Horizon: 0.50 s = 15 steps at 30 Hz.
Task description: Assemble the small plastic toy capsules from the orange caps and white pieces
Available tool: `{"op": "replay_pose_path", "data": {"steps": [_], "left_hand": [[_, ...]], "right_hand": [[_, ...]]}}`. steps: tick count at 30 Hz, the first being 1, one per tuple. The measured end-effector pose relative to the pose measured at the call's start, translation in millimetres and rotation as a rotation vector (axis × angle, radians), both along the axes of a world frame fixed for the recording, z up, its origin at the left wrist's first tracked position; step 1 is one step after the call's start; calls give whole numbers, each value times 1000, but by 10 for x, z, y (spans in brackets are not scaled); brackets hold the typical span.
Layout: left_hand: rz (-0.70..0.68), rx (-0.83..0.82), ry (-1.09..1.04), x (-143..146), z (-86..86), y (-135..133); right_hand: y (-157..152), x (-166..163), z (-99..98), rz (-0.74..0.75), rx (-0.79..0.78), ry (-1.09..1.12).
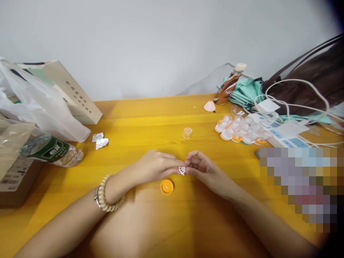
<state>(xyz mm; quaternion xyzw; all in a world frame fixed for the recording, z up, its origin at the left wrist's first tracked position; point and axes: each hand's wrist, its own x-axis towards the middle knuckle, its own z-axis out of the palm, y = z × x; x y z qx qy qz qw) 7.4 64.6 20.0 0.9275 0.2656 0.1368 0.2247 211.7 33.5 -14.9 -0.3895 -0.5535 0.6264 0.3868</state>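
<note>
Between the fingertips of both hands is a small white openwork plastic piece [182, 170]. My left hand [158, 166] pinches it from the left, thumb below and fingers above. From the right, my right hand [202, 170] has thumb and forefinger closed at its edge, the other fingers curled. Just below the left fingers, a round orange cap [167, 187] lies with its hollow side up and a white dot in its middle. Beyond the hands stands a small clear plastic cup or dome [187, 133].
Several clear-domed pieces with orange and white bases [239, 129] sit at right, beside a power strip [287, 138] with white cables. A brown drink bottle [228, 86] and pink cone [209, 106] are behind. At left are foil scraps [100, 141], a water bottle [53, 150] and a paper bag [77, 96].
</note>
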Motion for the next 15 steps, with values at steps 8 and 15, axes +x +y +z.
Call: {"op": "replay_pose_path", "data": {"steps": [8,15], "left_hand": [[136,-150,7,-98,-4,55],[214,-248,-33,-141,-205,80]], "right_hand": [[41,-25,-131,-108,227,-272],[33,-116,-238,-118,527,-577]]}}
